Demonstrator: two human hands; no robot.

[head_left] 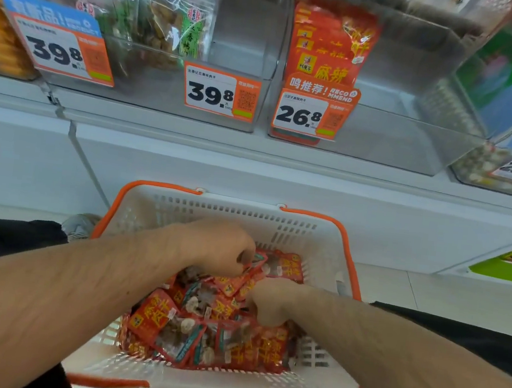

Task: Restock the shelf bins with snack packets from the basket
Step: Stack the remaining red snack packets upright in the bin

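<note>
Basket [323, 233] showing white slotted walls, orange rim; snack packets [201, 325] showing red with yellow lettering, clear windows; price tags [219, 94] showing orange-white, black numerals; shelf bins [416, 116] looking clear; trousers [4, 238] showing black.

Red snack packets [200, 331] heaped (loosely) in white, orange-rimmed basket [230, 210]

I see both forearms bare and hairy, no sleeves, watch or rings showing on the left hand [220, 247] or the right hand [271, 304]. Black trousers [4, 238] cover both legs, and a grey shoe [80, 226] shows at left.
</note>
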